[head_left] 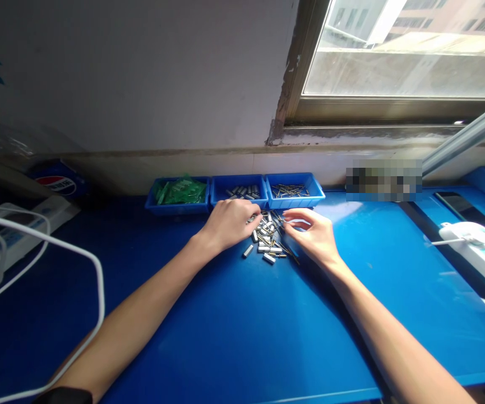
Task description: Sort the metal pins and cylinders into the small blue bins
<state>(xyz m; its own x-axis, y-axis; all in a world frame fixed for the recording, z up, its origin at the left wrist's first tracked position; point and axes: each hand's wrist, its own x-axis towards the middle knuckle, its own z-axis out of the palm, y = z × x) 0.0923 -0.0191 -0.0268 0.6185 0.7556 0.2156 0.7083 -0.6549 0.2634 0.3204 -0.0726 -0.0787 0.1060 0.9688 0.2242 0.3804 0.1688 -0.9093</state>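
Observation:
A loose pile of small metal parts (268, 235) lies on the blue tabletop (234, 325), mixing short silver blocks with thin brass-coloured pins. At the pile's left edge, my left hand (231, 221) is closed, thumb and fingers pinched; anything between them is too small to make out. My right hand (314, 233) reaches in from the other side with thumb and fingertips brought together at the pins, and what they grip cannot be told. Behind the hands are a blue bin of silver pieces (248, 193) and a blue bin of thin pins (290, 191).
A bin with green plastic packets (181, 192) adjoins the others on the left. White cable (99, 280) loops over my left forearm. Bottles (59, 178) stand at the far left, a power strip (484, 252) at the right. The wall and window (393, 78) close off the back.

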